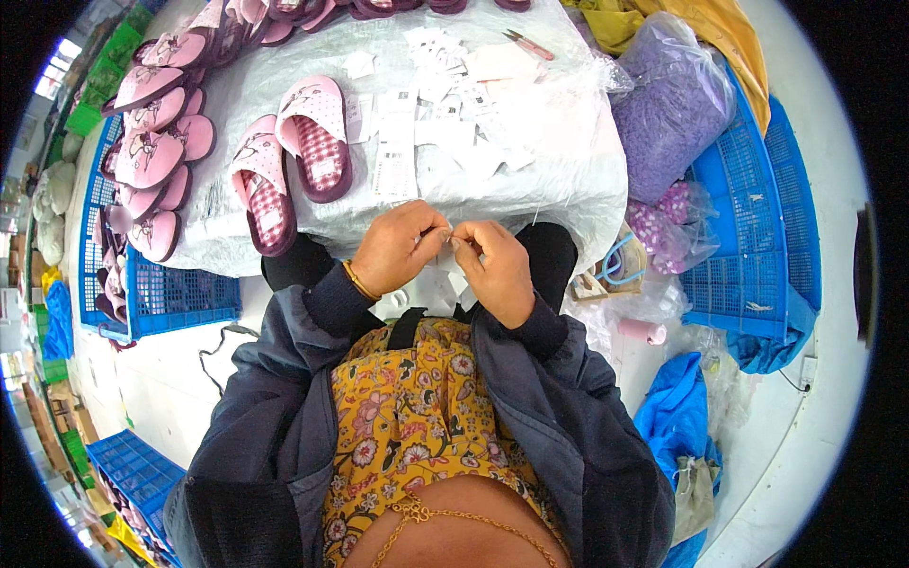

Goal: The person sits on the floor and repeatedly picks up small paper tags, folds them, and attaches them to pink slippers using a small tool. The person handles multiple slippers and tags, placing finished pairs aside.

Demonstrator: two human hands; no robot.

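Note:
My left hand point(395, 248) and my right hand point(497, 269) meet just off the table's near edge, above my lap. Thumb and finger of each are pinched together, tip to tip; whatever small thing lies between them is too tiny to name. Ahead and to the left, a pink slipper point(315, 123) with a plaid insole rests on the plastic-covered table point(218, 222). Its mate, another pink slipper point(263, 170), lies tilted beside it, toe away from me. White paper labels point(396, 142) are spread beyond my hands, and small red-handled snips point(530, 44) lie farther back.
Stacked pink slippers point(151, 156) line the table's left side and far edge. A blue crate point(185, 298) stands below at left. On the right are a purple-filled plastic bag point(672, 104), blue crates point(748, 218), a pink roll point(642, 330) and blue sacking point(672, 407).

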